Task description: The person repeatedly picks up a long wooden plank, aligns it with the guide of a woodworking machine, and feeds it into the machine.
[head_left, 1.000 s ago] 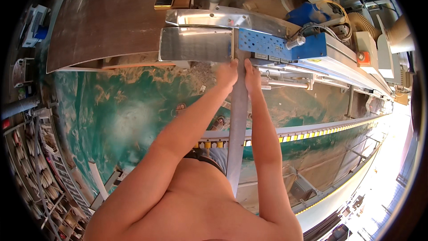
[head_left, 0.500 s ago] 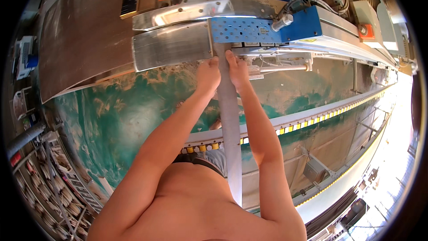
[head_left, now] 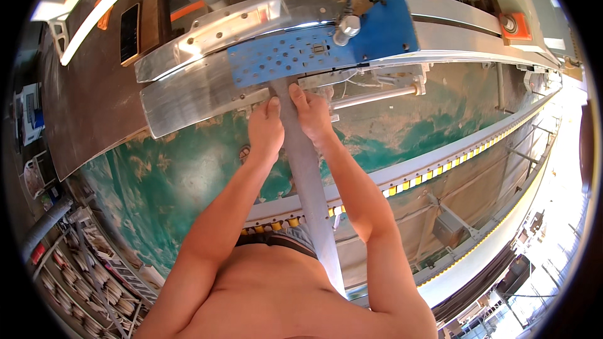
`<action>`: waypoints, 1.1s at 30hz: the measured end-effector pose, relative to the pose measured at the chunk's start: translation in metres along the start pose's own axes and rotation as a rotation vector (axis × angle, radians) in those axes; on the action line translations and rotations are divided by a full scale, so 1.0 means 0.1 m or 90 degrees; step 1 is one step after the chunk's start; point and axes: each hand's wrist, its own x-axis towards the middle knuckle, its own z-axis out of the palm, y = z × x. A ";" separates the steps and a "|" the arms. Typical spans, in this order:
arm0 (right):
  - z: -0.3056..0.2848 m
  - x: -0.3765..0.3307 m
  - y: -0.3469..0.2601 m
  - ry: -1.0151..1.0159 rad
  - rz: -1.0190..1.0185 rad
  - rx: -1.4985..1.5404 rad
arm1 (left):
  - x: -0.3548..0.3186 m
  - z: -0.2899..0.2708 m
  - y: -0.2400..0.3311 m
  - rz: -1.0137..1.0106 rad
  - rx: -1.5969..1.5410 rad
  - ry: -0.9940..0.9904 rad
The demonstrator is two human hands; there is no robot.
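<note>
A long, flat grey strip (head_left: 304,169) runs from beside my waist up to the machine, where its far end passes under a blue perforated plate (head_left: 276,56). My left hand (head_left: 266,130) grips the strip's left edge close to the plate, thumb up. On the opposite edge my right hand (head_left: 313,116) is closed round it, its thumb lying along the top near the plate's front. The undersides of both hands' grips are hidden. Left of the strip, a bare metal bed (head_left: 185,97) reaches out from beneath the blue plate.
A silver cylinder (head_left: 346,29) stands on the blue plate. At the right is an orange-and-grey switch box (head_left: 516,26). A brown board (head_left: 88,113) lies left, with a black phone-like slab (head_left: 130,34). A rail with yellow blocks (head_left: 427,176) crosses behind the strip.
The blue plate has slid left, now overlapping the metal bed's right end. The whole view has shifted and tilted, and both hands keep hold of the strip.
</note>
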 end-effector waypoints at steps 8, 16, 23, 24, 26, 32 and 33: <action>-0.40 0.09 0.01 -0.014 0.026 0.040 | -0.07 0.40 0.13 -0.056 -0.048 -0.009; -0.88 0.21 0.04 -0.032 0.027 0.026 | -0.12 0.85 0.26 -0.028 -0.034 -0.007; -1.38 0.35 0.10 0.017 0.000 -0.063 | -0.11 1.37 0.29 -0.049 -0.004 -0.010; -1.45 0.38 0.11 0.020 -0.008 -0.055 | -0.10 1.45 0.27 -0.031 0.019 0.009; -1.64 0.43 0.12 0.008 -0.011 -0.043 | -0.14 1.63 0.37 -0.026 0.010 0.005; -2.06 0.62 0.22 0.001 0.019 -0.067 | -0.08 2.10 0.37 0.004 -0.058 0.001; -2.13 0.68 0.30 0.006 0.019 -0.043 | -0.06 2.22 0.41 -0.014 -0.048 0.002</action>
